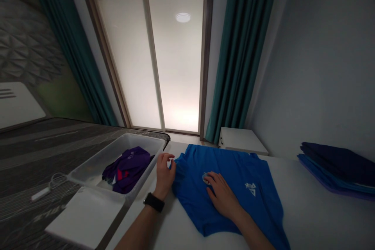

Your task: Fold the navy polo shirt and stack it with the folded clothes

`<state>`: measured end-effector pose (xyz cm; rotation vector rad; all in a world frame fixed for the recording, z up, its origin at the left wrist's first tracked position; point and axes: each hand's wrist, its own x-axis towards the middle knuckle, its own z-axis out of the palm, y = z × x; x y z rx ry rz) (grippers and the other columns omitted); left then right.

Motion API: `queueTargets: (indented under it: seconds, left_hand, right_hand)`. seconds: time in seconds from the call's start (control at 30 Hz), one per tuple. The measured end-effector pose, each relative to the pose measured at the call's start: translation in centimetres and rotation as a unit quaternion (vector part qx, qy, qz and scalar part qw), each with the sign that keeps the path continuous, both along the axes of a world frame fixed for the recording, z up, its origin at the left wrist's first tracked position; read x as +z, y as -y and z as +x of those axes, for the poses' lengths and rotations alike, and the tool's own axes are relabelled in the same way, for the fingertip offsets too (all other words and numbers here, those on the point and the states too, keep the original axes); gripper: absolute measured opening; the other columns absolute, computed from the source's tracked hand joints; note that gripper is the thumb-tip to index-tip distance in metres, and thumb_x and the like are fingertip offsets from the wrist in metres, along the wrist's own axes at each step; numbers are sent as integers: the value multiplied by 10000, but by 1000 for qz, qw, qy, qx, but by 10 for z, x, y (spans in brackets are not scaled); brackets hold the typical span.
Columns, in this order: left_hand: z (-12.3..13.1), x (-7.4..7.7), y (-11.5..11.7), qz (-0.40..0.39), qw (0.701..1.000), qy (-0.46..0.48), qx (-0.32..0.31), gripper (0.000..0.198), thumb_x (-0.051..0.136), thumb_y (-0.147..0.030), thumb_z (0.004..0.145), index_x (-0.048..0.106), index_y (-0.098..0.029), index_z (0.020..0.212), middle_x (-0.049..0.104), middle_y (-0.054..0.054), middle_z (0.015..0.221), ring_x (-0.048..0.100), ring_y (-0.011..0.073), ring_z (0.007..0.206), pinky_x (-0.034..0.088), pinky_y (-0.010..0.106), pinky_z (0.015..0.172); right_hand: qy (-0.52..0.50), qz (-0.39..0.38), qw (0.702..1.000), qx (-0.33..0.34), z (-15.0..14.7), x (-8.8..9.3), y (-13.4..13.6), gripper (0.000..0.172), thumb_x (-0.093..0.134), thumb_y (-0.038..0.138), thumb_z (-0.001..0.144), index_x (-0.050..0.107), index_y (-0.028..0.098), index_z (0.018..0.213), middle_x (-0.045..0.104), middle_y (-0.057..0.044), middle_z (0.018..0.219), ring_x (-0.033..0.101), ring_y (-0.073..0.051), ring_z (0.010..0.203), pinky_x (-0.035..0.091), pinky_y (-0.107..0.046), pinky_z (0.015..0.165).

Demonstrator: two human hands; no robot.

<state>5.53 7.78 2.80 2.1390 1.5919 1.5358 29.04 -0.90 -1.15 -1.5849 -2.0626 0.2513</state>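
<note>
A blue T-shirt lies spread on the white table, with a white printed mark at its right and a small pale print near its middle. At the shirt's left edge, my left hand has its fingers curled around a gathered bit of the cloth; a dark watch sits on that wrist. My right hand rests palm down on the shirt, fingers stretched out, its fingertips partly covering the pale print. Wrinkles run through the cloth beside my left hand.
Left of the table, a translucent plastic bin holds crumpled purple clothing. A stack of folded dark and blue clothes lies at the right. Behind stand a white cabinet and a sliding door. A white power strip lies far left.
</note>
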Motion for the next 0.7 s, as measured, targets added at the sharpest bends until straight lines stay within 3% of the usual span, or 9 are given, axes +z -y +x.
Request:
queueTargets:
  seconds: [0.1, 0.17, 0.23, 0.3, 0.4, 0.5, 0.6, 0.7]
  left_hand:
    - [-8, -11, -11, -97, 988, -108, 53, 253, 484, -209, 842, 577, -166, 1074, 605, 115, 1025, 548, 279, 1005, 422, 423, 885]
    - [-13, -17, -15, -156, 975, -143, 74, 239, 517, -291, 851, 609, -164, 1032, 611, 142, 1069, 511, 333, 1104, 385, 482, 924]
    - [-14, -20, -16, -198, 972, -119, 41, 200, 561, -353, 827, 626, -173, 883, 624, 140, 1003, 521, 352, 1098, 381, 506, 921]
    - [-11, -19, -15, -218, 973, -73, -20, 181, 567, -363, 819, 585, -190, 769, 635, 97, 881, 588, 305, 990, 426, 458, 876]
    - [-2, -16, -13, -219, 973, -24, -72, 247, 381, -390, 935, 517, -211, 832, 627, 23, 744, 648, 196, 739, 498, 337, 718]
    - [2, -12, -12, -211, 965, 118, -99, 299, 233, -432, 984, 433, -220, 914, 623, -5, 702, 669, 175, 624, 519, 296, 587]
    - [0, -8, -10, -157, 963, 193, -99, 232, 384, -442, 942, 429, -222, 882, 655, 23, 771, 700, 211, 738, 551, 344, 672]
    - [-3, -4, -4, -95, 981, 131, -102, 140, 462, -360, 907, 480, -222, 908, 692, 69, 943, 684, 225, 907, 538, 381, 825]
  right_hand:
    - [-3, -5, 1000, 1, 1, 0, 0, 348, 435, 228, 918, 582, 229, 1233, 540, -90, 1346, 458, -241, 1305, 262, -509, 1156]
    - [-2, -10, 1000, 2, 1, 1, 0, 349, 436, 225, 917, 585, 225, 1232, 540, -91, 1346, 461, -242, 1302, 258, -508, 1159]
    - [-2, -11, 1000, 1, 1, 2, 1, 347, 438, 227, 916, 589, 224, 1228, 543, -92, 1342, 463, -245, 1300, 258, -508, 1159]
    - [-3, -8, 1000, 1, 1, 2, 1, 343, 439, 232, 916, 592, 227, 1224, 548, -91, 1337, 466, -243, 1297, 262, -506, 1158]
    - [-5, -4, 1000, 1, 1, 2, 1, 337, 439, 235, 916, 596, 228, 1215, 552, -91, 1332, 471, -241, 1294, 268, -502, 1156]
    - [-7, -1, 1000, 5, 1, 2, 1, 341, 439, 224, 912, 595, 233, 1215, 557, -91, 1327, 470, -242, 1294, 270, -507, 1153]
    - [-9, -1, 1000, 6, 1, 3, 1, 349, 441, 213, 905, 591, 233, 1219, 557, -90, 1330, 472, -241, 1291, 268, -510, 1152]
    - [-9, -5, 1000, 5, 1, 4, 1, 345, 440, 214, 907, 592, 232, 1216, 553, -88, 1334, 475, -240, 1287, 268, -506, 1152]
